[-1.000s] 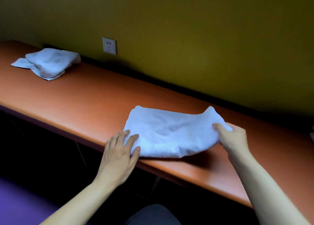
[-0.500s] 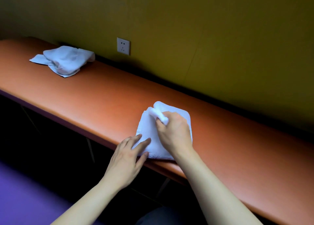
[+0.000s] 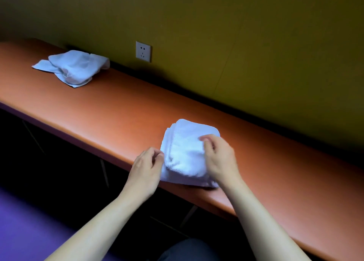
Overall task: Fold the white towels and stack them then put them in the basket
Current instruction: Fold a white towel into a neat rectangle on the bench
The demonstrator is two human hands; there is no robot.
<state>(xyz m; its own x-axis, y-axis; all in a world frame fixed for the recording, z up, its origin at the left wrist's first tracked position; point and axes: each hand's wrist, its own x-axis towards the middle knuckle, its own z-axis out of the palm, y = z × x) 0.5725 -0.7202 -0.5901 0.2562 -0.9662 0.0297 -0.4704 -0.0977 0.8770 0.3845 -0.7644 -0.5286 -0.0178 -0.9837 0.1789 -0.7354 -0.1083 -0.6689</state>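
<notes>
We see the folded towel (image 3: 187,152) at the orange bench's (image 3: 98,113) near edge. The left hand (image 3: 146,168) pinches its left edge with curled fingers; the right hand (image 3: 220,158) presses on top, fingers bent. A crumpled towel (image 3: 72,67) lies far left.

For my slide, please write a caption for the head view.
Both hands press a folded white towel on an orange counter; another towel lies crumpled.

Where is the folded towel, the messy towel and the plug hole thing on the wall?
folded towel (image 3: 185,140), head view, top layer.
messy towel (image 3: 74,67), head view, bunched middle.
wall socket (image 3: 143,51), head view, faceplate centre.
</notes>
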